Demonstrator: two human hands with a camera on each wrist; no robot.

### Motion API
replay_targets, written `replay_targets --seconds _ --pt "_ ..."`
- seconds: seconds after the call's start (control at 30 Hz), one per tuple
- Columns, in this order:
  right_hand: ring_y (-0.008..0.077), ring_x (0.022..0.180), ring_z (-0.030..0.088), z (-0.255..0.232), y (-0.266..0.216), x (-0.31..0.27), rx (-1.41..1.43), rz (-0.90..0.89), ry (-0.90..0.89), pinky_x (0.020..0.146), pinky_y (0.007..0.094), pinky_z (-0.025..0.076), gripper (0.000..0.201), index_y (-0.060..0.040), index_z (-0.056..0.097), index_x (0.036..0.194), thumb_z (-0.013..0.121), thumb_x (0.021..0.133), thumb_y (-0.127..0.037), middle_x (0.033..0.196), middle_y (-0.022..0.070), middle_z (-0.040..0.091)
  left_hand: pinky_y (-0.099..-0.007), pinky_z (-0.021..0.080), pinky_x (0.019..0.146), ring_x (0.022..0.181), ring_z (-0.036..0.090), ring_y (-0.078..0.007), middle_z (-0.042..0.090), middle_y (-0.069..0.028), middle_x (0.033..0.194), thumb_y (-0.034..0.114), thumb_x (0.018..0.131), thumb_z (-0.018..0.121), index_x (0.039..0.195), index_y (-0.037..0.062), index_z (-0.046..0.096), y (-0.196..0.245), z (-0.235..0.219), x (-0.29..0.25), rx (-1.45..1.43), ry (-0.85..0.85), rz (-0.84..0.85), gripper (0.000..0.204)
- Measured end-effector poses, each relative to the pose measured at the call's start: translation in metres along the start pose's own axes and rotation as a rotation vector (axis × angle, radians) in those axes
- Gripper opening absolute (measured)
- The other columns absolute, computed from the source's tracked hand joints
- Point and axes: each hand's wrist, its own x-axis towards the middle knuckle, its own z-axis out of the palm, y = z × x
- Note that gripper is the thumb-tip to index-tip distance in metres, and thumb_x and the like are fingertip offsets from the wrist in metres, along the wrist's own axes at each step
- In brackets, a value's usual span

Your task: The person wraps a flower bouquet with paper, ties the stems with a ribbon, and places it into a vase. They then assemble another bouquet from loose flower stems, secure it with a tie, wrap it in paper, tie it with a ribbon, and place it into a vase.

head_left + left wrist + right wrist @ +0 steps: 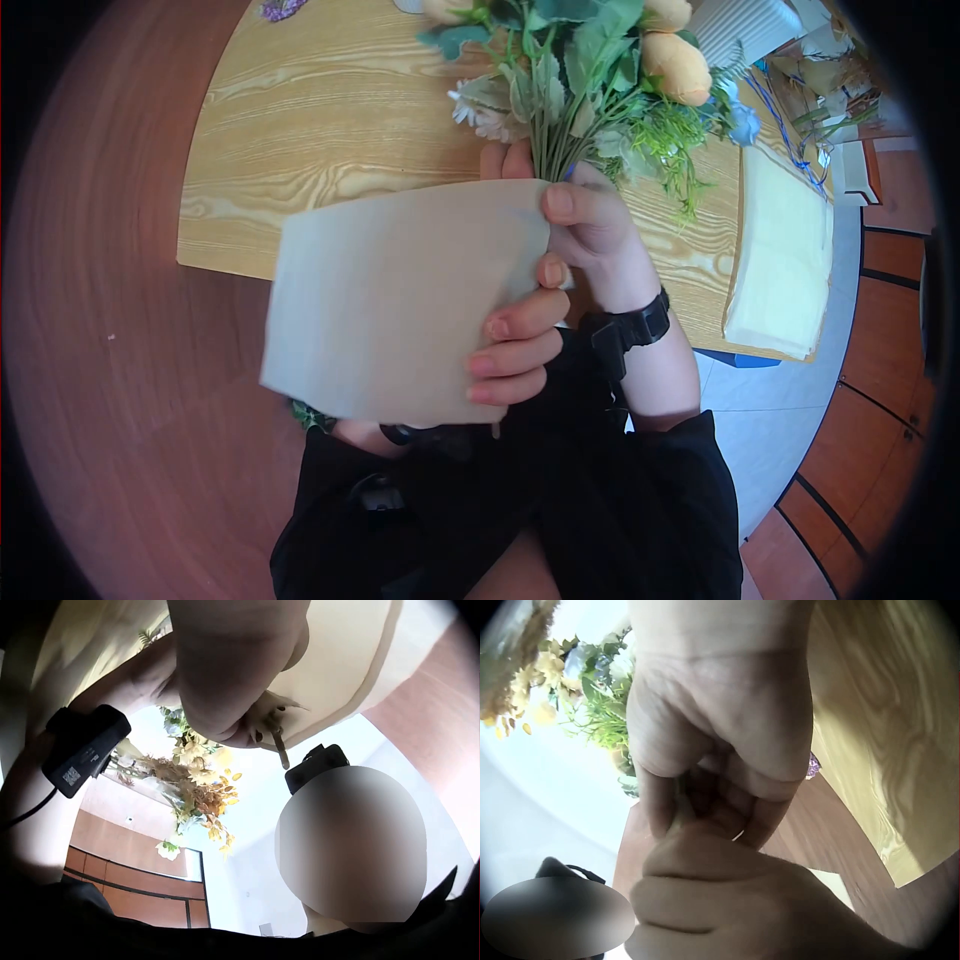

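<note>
Pinching the stems (556,150) of the flower bouquet (600,50), over the surface (330,110), between thumb and fingers of the right hand (600,222); gripping the cream sheet (390,300) by its right edge with curled fingers of the left hand (520,340). Best to hold the sheet lightly, avoiding creases.

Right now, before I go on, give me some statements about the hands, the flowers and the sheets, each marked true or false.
1. The left hand grips the cream sheet. True.
2. The right hand rests flat on the table. False: it holds the flower stems.
3. The pale yellow sheets lie on the person's right side of the table. True.
4. The peach blooms point toward the person's body. False: they are at the far end, beyond the right hand.
5. A black device is strapped to the right wrist. True.
</note>
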Motion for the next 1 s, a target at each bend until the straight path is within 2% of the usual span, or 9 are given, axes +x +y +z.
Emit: replay_targets --seconds 0.07,0.1,0.17,0.3,0.5,0.57,0.6,0.9,1.0 --pt "0.0171 0.089 0.048 0.005 -0.006 -0.001 -0.259 0.051 0.104 0.074 0.0293 0.040 0.034 -0.0041 0.057 0.091 0.073 0.084 -0.033 0.088 0.0056 0.054 -0.0380 0.048 0.055 0.065 0.053 -0.0229 0.049 -0.0107 0.087 0.043 0.100 0.044 0.131 -0.0059 0.041 0.002 0.002 -0.008 0.069 0.075 0.057 0.058" --pt "0.0171 0.089 0.048 0.002 -0.007 -0.003 -0.258 0.052 0.106 0.074 0.0293 0.040 0.034 -0.0041 0.057 0.091 0.073 0.084 -0.033 0.088 0.0056 0.054 -0.0380 0.048 0.055 0.065 0.053 -0.0229 0.049 -0.0107 0.087 0.043 0.100 0.044 0.131 -0.0059 0.041 0.004 0.005 -0.009 0.067 0.075 0.057 0.058" --pt "0.0177 0.092 0.049 -0.003 -0.008 -0.006 -0.217 0.129 0.125 0.076 0.0296 0.041 0.035 -0.0021 0.056 0.097 0.073 0.085 -0.031 0.093 0.0077 0.054 -0.0393 0.050 0.050 0.063 0.055 -0.0229 0.048 -0.0107 0.084 0.049 0.100 0.040 0.136 -0.0033 0.036 0.008 0.012 -0.010 0.348 0.152 0.026 0.064" --pt "0.0173 0.093 0.051 -0.002 -0.007 -0.005 -0.251 0.138 0.115 0.078 0.0304 0.043 0.036 -0.0007 0.056 0.100 0.072 0.088 -0.030 0.100 0.0093 0.053 -0.0411 0.049 0.049 0.064 0.056 -0.0248 0.049 -0.0130 0.086 0.053 0.099 0.039 0.138 -0.0036 0.034 0.011 0.003 -0.020 0.418 0.145 0.050 0.069" --pt "0.0166 0.092 0.054 -0.002 -0.005 -0.003 -0.243 0.182 0.129 0.077 0.0298 0.045 0.034 -0.0011 0.055 0.104 0.070 0.089 -0.028 0.105 0.0092 0.051 -0.0343 0.047 0.047 0.059 0.050 -0.0190 0.047 -0.0091 0.088 0.050 0.100 0.040 0.146 -0.0003 0.029 -0.004 0.007 -0.030 0.376 0.229 0.176 0.068" --pt "0.0164 0.093 0.054 -0.002 -0.002 -0.003 -0.261 0.111 0.172 0.076 0.0294 0.045 0.035 -0.0020 0.055 0.105 0.070 0.089 -0.029 0.104 0.0081 0.052 -0.0271 0.044 0.044 0.056 0.045 -0.0113 0.045 -0.0037 0.087 0.051 0.099 0.046 0.149 0.0057 0.029 -0.008 0.008 -0.032 0.439 0.289 0.186 0.069" --pt "0.0164 0.093 0.054 -0.002 -0.001 -0.004 -0.258 0.112 0.171 0.076 0.0294 0.045 0.035 -0.0020 0.055 0.105 0.070 0.089 -0.029 0.104 0.0081 0.052 -0.0271 0.044 0.044 0.056 0.045 -0.0113 0.045 -0.0037 0.087 0.051 0.099 0.046 0.149 0.0057 0.029 -0.009 0.009 -0.031 0.439 0.292 0.188 0.069" --pt "0.0191 0.099 0.058 -0.014 -0.002 -0.010 -0.273 0.121 0.201 0.084 0.0326 0.048 0.033 -0.0002 0.056 0.111 0.068 0.092 -0.024 0.109 0.0099 0.054 -0.0295 0.048 0.046 0.052 0.044 -0.0114 0.043 -0.0024 0.081 0.040 0.105 0.041 0.152 0.0056 0.024 -0.019 0.008 -0.042 0.834 0.412 0.208 0.061" --pt "0.0201 0.101 0.059 -0.016 -0.001 -0.009 -0.266 0.126 0.230 0.086 0.0335 0.048 0.033 0.0023 0.057 0.112 0.068 0.092 -0.022 0.110 0.0106 0.055 -0.0305 0.051 0.053 0.054 0.047 -0.0128 0.046 -0.0033 0.082 0.029 0.106 0.042 0.143 0.0025 0.036 -0.026 0.005 -0.043 0.988 0.543 0.333 0.046"
